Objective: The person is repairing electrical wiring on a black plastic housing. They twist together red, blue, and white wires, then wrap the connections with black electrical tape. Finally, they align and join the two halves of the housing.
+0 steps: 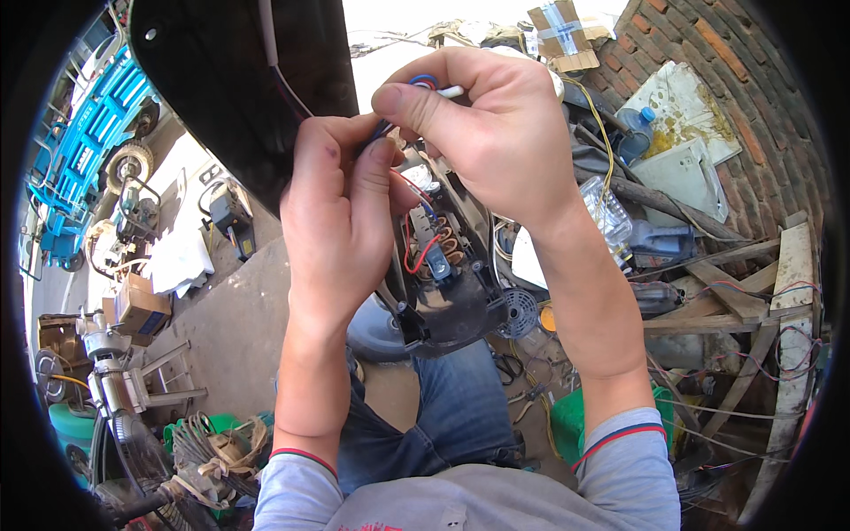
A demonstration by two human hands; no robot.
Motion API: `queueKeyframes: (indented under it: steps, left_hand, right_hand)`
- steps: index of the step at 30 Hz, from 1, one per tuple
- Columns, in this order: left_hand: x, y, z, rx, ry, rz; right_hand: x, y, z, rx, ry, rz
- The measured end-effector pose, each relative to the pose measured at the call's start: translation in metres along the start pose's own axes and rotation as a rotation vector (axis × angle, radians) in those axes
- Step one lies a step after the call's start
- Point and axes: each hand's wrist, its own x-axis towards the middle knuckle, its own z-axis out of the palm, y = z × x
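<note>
Thin blue, red and white wires (423,80) run between my two hands at chest height. My left hand (335,219) pinches the bundle between thumb and forefinger. Close beside it, my right hand (495,136) grips a bent loop of the wires, and a short white tube-like end (451,91) sticks out past its thumb. A white-sheathed cable (267,33) comes down along a large black panel (212,93) and its inner wires lead to my left hand. Below hangs or rests an open black plastic housing (458,315) with a red wire (407,245) and a small blue component (438,262).
Pliers (530,398) and black-handled scissors (508,367) lie on the ground. A green bin (566,425) stands at my right, near scrap boards (717,292). At left are a fan (136,458), a cardboard box (141,308) and a blue cart (93,146).
</note>
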Motion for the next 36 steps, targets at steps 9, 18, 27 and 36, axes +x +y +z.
queueKeyframes:
  steps: [9,18,27,36]
  left_hand:
    - [0.004,-0.008,-0.014,-0.05,0.03,0.165]
    - [-0.011,-0.007,0.0,0.018,0.179,0.175]
    - [-0.013,-0.003,-0.016,0.028,-0.023,0.192]
    - [-0.013,-0.009,-0.022,0.023,-0.103,0.09]
  right_hand:
    - [-0.06,0.052,-0.024,0.115,0.477,-0.314]
    - [-0.315,0.369,0.126,-0.431,-0.4,0.521]
    - [-0.338,0.4,0.167,-0.707,-0.63,0.448]
    - [-0.184,0.213,0.012,0.384,0.223,0.201]
